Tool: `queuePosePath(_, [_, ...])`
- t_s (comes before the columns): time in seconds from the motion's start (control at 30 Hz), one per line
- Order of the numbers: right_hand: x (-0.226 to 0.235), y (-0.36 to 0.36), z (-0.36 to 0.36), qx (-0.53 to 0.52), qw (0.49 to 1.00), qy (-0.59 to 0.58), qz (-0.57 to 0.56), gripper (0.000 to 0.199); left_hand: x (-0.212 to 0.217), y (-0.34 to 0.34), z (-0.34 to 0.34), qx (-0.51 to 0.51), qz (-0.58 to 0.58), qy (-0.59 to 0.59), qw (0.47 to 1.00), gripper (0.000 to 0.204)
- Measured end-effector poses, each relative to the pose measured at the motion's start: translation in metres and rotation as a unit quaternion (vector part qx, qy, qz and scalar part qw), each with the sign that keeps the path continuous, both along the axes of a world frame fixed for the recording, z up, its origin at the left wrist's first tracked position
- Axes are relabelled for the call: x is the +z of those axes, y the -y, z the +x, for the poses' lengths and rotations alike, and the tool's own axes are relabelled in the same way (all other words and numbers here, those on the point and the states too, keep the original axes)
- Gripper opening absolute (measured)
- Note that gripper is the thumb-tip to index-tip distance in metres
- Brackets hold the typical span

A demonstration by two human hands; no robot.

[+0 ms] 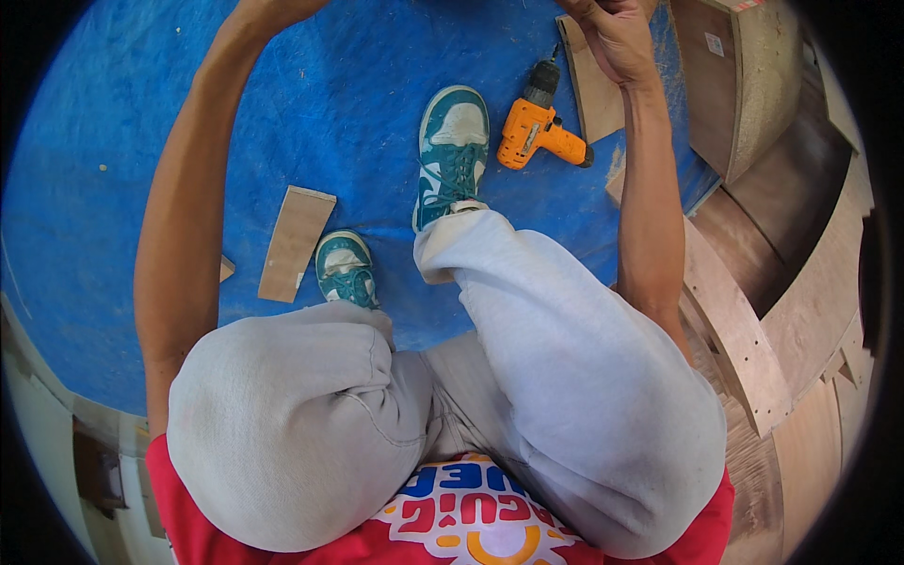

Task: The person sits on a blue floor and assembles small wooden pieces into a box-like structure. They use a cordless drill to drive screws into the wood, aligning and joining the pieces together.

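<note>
Both arms reach forward to the far edge of the head view. Only the wrist and back part of my left hand [281, 9] show; its fingers are cut off. My right hand [618, 40] has its fingers curled in at the same edge, and what they hold, if anything, is out of sight. Just left of that hand, an orange cordless drill [539, 127] with a black chuck and a bit lies on its side. A flat wooden board [593, 94] lies between the drill and my right forearm.
A blue tarp [311, 104] covers the floor under my teal-and-white shoes [454, 151]. A short wood offcut [297, 243] lies beside my left shoe. Plywood boxes [744, 89] and curved plywood pieces [739, 330] with drilled holes crowd the right side. More wooden parts stand at lower left.
</note>
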State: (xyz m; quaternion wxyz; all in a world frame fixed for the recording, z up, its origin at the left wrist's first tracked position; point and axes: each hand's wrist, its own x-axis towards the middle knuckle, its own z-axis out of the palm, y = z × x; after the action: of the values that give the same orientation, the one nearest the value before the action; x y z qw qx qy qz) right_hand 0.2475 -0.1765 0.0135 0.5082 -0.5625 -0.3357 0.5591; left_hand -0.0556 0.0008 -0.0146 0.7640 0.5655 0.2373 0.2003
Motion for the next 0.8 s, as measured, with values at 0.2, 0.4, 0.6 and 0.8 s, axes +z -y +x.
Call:
queuePosePath(0.2, [-0.002, 0.001, -0.003, -0.006, 1.0, -0.003, 0.011, 0.037, -0.001, 0.003, -0.001, 0.022, -0.002, -0.007, 1.0, 0.031])
queuePosePath(0.4, [-0.002, 0.002, -0.001, -0.012, 1.0, 0.001, 0.009, 0.036, 0.002, 0.004, 0.0, 0.024, -0.001, -0.01, 1.0, 0.031])
queuePosePath(0.6, [-0.004, 0.004, -0.002, -0.024, 1.0, 0.012, 0.005, 0.037, 0.003, 0.009, 0.001, 0.041, -0.015, 0.0, 0.999, 0.033])
queuePosePath(0.8, [-0.003, 0.003, -0.005, -0.032, 0.999, 0.0, 0.009, 0.037, 0.0, 0.013, 0.001, 0.047, -0.036, 0.026, 0.998, 0.035])
